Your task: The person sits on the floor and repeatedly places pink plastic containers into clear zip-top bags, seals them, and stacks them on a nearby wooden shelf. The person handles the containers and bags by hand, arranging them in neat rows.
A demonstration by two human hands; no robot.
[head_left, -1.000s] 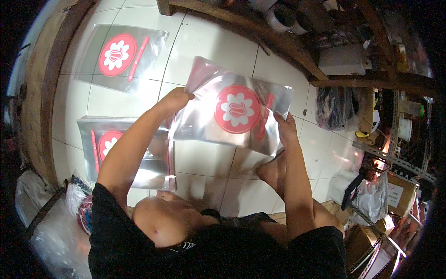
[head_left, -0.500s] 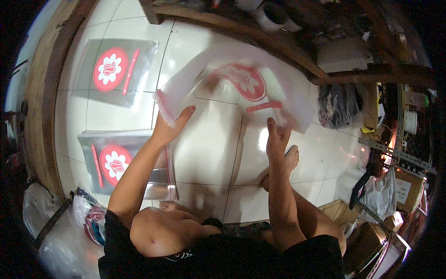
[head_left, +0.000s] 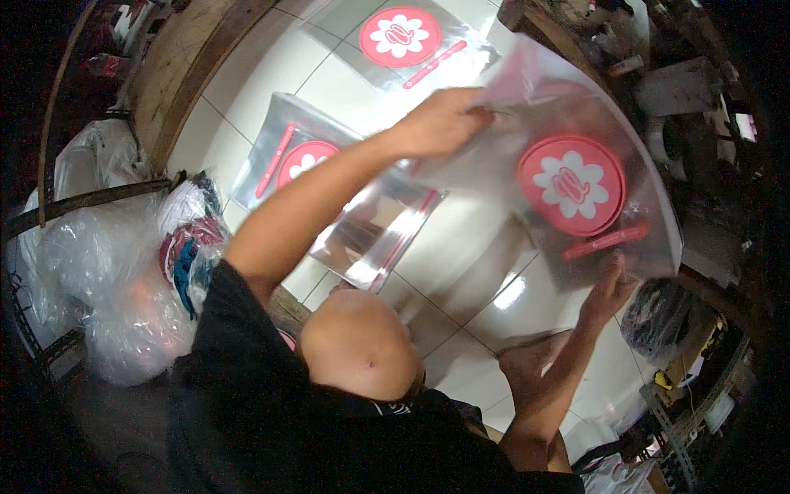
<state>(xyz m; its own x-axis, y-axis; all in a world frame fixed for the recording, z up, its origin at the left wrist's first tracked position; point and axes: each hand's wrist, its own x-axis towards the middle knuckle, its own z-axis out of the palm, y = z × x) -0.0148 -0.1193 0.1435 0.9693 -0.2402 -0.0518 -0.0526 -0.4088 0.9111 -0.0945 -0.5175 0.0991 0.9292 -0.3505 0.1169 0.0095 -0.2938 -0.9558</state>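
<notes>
Between my hands hangs a stack of clear plastic bags (head_left: 572, 185), printed with a red oval, a white flower and a red strip. My left hand (head_left: 448, 122) is closed on its left edge, fingers curled round the plastic. At the lower right corner, my right hand (head_left: 607, 292) pinches the sheets with the thumb on top. The stack bows upward and its far edge curves. Beyond my left hand, a similar printed plastic bag pile (head_left: 346, 49) lies flat on the floor. Under my left forearm lies a thicker bag stack (head_left: 271, 123), partly hidden by the arm.
White floor tiles (head_left: 485, 288) spread beneath the bags. A wooden beam (head_left: 197, 62) runs along the left. Large filled plastic sacks (head_left: 107, 247) and bundled cloth (head_left: 193, 239) sit at the lower left. A dark plastic bag (head_left: 662, 317) and cluttered shelving (head_left: 683, 420) stand at the right.
My view has turned toward the left. The held bags have flattened from a steep arch, so their print shows plainly. My left hand has turned over and closed round the edge.
</notes>
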